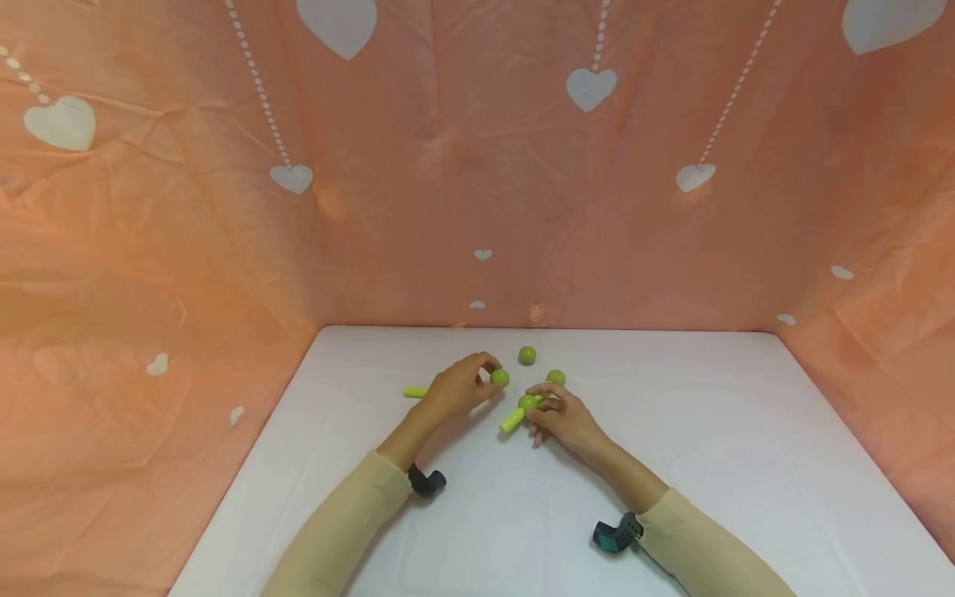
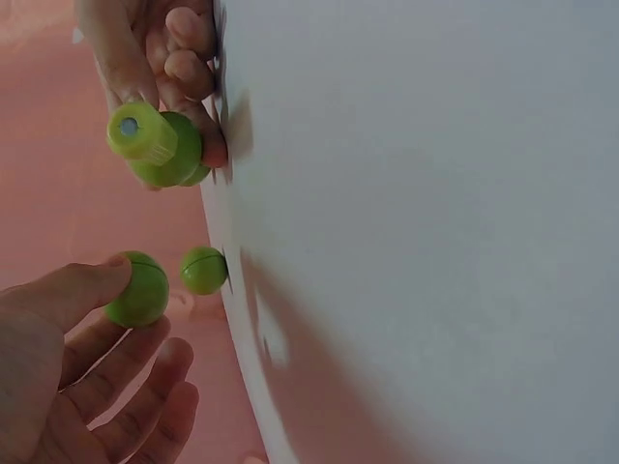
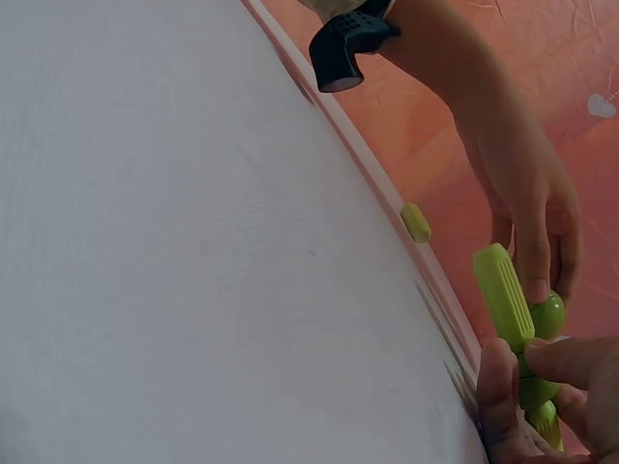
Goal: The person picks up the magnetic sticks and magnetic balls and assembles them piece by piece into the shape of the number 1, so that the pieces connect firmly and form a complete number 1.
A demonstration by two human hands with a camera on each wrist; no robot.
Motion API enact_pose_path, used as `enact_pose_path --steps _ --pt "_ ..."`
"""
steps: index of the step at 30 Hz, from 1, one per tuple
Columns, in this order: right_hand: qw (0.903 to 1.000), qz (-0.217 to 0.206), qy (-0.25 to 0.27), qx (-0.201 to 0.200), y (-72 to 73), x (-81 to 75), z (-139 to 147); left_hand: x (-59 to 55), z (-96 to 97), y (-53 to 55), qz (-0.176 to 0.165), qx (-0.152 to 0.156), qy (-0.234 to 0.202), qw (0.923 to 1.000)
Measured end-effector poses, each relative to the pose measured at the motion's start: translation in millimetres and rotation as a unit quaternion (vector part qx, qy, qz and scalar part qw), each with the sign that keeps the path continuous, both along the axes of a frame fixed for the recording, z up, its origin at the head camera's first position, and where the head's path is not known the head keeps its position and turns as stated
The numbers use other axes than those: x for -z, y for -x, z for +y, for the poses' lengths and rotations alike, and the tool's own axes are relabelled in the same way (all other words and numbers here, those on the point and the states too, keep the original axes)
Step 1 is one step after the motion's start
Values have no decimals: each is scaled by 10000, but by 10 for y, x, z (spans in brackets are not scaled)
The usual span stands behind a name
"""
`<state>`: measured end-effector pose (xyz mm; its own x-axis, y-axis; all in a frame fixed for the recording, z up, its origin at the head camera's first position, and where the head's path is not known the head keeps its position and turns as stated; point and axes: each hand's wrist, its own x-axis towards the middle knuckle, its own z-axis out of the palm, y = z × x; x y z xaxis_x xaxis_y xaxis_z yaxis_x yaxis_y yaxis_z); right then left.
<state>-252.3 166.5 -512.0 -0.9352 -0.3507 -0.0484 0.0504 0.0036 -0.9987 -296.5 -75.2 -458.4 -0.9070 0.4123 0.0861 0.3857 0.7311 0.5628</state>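
Note:
My left hand (image 1: 458,387) pinches a green ball (image 1: 500,378) between thumb and fingers; in the left wrist view this ball (image 2: 141,290) is raised off the table, with a thin seam line on it. My right hand (image 1: 564,420) grips another green ball (image 1: 527,403), with a ribbed yellow-green stick (image 1: 511,420) projecting from it toward me. A second stick (image 3: 545,425) shows on that ball's far side in the right wrist view. Just beyond the right fingers is a further green ball (image 1: 555,377), in line with the sticks.
A loose green ball (image 1: 527,355) lies on the white table (image 1: 671,431) beyond both hands. Left of the left hand, another yellow-green stick (image 1: 415,391) lies partly hidden behind it. Orange cloth (image 1: 522,182) with white hearts surrounds the table's back and sides.

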Motion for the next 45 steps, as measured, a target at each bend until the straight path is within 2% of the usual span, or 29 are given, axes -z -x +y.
enact_pose_path --steps 17,23,34,45 --pt "9999 -11 -110 60 7 -12 -9 -29 -199 -266 369 338 -110 9987" --pt "9999 35 -118 21 -2 -17 -6 -20 -259 -325 372 385 -156 9984" --pt "9997 -7 -207 92 6 6 -11 12 -350 -410 388 532 48 9978" --pt "9999 22 -146 9 -26 -35 -13 1 -414 -525 193 641 171 9976"
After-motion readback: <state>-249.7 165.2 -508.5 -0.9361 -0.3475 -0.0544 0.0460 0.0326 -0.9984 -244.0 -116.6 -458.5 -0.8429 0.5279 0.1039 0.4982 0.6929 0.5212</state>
